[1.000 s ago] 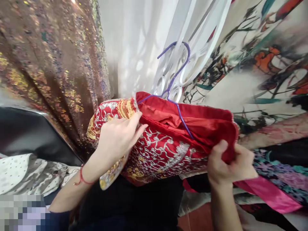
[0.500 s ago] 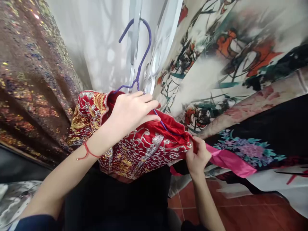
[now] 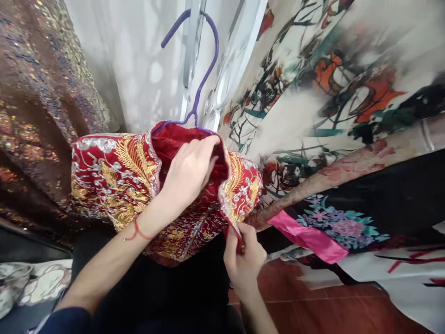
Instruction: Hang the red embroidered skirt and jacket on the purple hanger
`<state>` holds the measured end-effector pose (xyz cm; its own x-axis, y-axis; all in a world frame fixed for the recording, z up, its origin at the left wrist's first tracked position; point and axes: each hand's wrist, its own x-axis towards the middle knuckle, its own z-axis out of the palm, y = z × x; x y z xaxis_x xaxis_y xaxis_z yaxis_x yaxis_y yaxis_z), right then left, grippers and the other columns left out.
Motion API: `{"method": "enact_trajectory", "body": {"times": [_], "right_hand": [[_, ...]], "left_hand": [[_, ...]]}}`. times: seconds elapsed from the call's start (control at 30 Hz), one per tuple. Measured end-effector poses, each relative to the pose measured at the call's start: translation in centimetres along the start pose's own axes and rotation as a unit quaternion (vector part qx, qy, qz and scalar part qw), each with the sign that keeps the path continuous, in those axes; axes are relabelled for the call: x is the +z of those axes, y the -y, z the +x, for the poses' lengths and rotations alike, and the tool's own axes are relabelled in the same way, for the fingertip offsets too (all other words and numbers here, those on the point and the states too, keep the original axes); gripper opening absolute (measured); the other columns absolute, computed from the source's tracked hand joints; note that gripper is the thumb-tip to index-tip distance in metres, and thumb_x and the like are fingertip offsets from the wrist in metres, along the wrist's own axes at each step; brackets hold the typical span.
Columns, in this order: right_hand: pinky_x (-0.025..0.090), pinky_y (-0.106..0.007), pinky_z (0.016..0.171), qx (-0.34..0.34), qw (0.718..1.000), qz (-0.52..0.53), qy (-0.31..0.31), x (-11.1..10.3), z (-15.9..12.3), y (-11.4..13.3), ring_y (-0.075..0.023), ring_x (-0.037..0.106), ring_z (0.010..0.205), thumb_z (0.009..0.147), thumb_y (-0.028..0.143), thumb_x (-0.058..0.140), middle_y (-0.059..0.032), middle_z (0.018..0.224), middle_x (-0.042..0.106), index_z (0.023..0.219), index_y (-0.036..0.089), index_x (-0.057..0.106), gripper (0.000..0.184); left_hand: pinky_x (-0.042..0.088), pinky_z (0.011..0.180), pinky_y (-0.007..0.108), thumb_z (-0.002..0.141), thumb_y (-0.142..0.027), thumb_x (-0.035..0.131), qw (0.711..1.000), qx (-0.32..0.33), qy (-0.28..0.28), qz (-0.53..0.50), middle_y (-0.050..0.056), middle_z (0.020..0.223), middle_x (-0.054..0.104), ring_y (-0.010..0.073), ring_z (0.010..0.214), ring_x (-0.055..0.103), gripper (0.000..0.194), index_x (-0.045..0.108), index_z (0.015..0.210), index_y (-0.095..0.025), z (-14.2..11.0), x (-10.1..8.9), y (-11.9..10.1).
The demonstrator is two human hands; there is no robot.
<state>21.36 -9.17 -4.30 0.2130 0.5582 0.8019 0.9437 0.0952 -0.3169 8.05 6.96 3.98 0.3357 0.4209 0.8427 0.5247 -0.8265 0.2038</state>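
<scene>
A red garment [image 3: 114,174] with gold and silver embroidery hangs on a purple hanger [image 3: 201,81], whose hook rises in front of a white curtain. My left hand [image 3: 189,171] reaches into the garment's open neck, fingers curled on the red lining by the hanger's wire. A red string circles that wrist. Lower down, my right hand [image 3: 243,255] pinches the garment's front edge below its right shoulder.
A brown sequined fabric [image 3: 38,106] hangs at the left. Printed floral cloths [image 3: 330,102] and a black garment with pink trim [image 3: 347,218] hang at the right. Red floor tiles [image 3: 330,301] show below. A patterned cloth [image 3: 31,283] lies at the lower left.
The garment now sits over both hanger shoulders. My left hand has slid into the neck opening. My right hand has moved left and down along the front edge.
</scene>
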Motion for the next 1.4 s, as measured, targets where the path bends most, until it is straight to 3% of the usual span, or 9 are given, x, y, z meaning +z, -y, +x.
{"method": "enact_trajectory", "body": {"times": [0.13,0.27,0.37,0.53,0.67,0.8,0.97,1.2,1.4], "right_hand": [[0.056,-0.028,0.066,-0.002,0.989,0.09,0.118,3.0,-1.2,-1.2,-0.0174,0.068,0.072,0.091,0.019,0.053,-0.0043,0.086,0.069,0.111,0.02,0.057,0.021],[0.057,-0.046,0.094,-0.119,0.951,0.088,0.273,3.8,-0.2,-1.2,-0.0301,0.066,0.115,0.091,0.023,0.055,-0.0203,0.123,0.068,0.134,0.011,0.054,0.045],[0.058,-0.038,0.082,-0.19,0.923,0.135,0.308,2.1,2.0,-1.7,-0.0214,0.071,0.09,0.093,0.017,0.052,-0.009,0.101,0.076,0.112,0.018,0.068,0.025],[0.052,-0.032,0.078,-0.024,0.995,0.098,0.019,-1.1,8.9,-4.7,-0.0169,0.066,0.084,0.097,0.026,0.05,-0.0048,0.092,0.072,0.099,0.021,0.068,0.019],[0.051,-0.032,0.084,0.077,0.975,0.121,0.171,1.0,13.5,-7.4,-0.0179,0.064,0.088,0.099,0.049,0.047,-0.0044,0.093,0.071,0.101,0.02,0.067,0.035],[0.046,-0.028,0.066,0.132,0.914,0.26,0.282,3.2,13.2,-9.3,-0.0142,0.052,0.066,0.095,0.063,0.047,0.0019,0.07,0.056,0.073,0.022,0.055,0.047],[0.033,-0.024,0.054,0.178,0.925,0.297,0.158,1.6,10.9,-7.9,-0.0098,0.035,0.057,0.089,0.06,0.06,0.0053,0.064,0.039,0.068,0.021,0.048,0.046],[0.034,-0.028,0.057,0.06,0.984,0.048,-0.158,-2.2,8.5,-0.4,-0.0116,0.043,0.057,0.089,0.036,0.072,0.0026,0.064,0.051,0.071,0.019,0.06,0.027],[0.038,-0.027,0.057,-0.05,0.981,-0.081,-0.17,1.0,2.9,-2.1,-0.0132,0.048,0.057,0.084,0.031,0.079,0.0008,0.068,0.056,0.087,0.02,0.064,0.02]], "left_hand": [[0.054,0.086,0.028,0.096,-0.01,0.052,0.982,-0.087,-0.12,-0.113,0.004,0.098,0.071,0.0145,0.09,0.068,0.02,0.06,0.113,-0.017,-6.3,-1.4,-1.5],[0.058,0.086,0.032,0.085,-0.033,0.075,0.965,-0.193,0.004,-0.177,0.007,0.106,0.071,0.0199,0.094,0.069,0.04,0.059,0.117,-0.018,-11.2,1.1,-2.9],[0.056,0.092,0.035,0.093,-0.028,0.066,0.953,-0.221,0.015,-0.208,0.007,0.103,0.072,0.0204,0.098,0.069,0.014,0.064,0.103,-0.019,-12.1,4.0,-1.9],[0.054,0.094,0.036,0.093,-0.021,0.061,0.948,-0.216,0.011,-0.235,0.008,0.106,0.072,0.0209,0.101,0.067,0.007,0.067,0.096,-0.019,-12.1,5.2,0.8],[0.054,0.095,0.037,0.093,-0.022,0.06,0.945,-0.223,-0.003,-0.239,0.008,0.109,0.073,0.0209,0.102,0.068,0.008,0.067,0.094,-0.02,-12.5,4.5,1.1],[0.056,0.096,0.035,0.093,-0.022,0.058,0.936,-0.244,-0.023,-0.254,0.009,0.111,0.074,0.0209,0.103,0.07,0.011,0.068,0.095,-0.019,-12.9,4.4,1.2],[0.058,0.083,0.029,0.095,-0.027,0.058,0.929,-0.267,-0.04,-0.253,0.006,0.094,0.076,0.0176,0.085,0.072,0.013,0.068,0.096,-0.018,-12.3,3.1,1.1],[0.051,0.063,0.021,0.096,-0.037,0.06,0.924,-0.299,-0.117,-0.208,0.0,0.076,0.068,0.0103,0.064,0.059,0.021,0.064,0.088,-0.018,-9.2,2.1,1.2],[0.054,0.071,0.026,0.098,-0.045,0.055,0.919,-0.329,-0.186,-0.113,0.005,0.083,0.07,0.0146,0.072,0.065,0.029,0.064,0.091,-0.018,-12.5,6.3,2.9]]}}
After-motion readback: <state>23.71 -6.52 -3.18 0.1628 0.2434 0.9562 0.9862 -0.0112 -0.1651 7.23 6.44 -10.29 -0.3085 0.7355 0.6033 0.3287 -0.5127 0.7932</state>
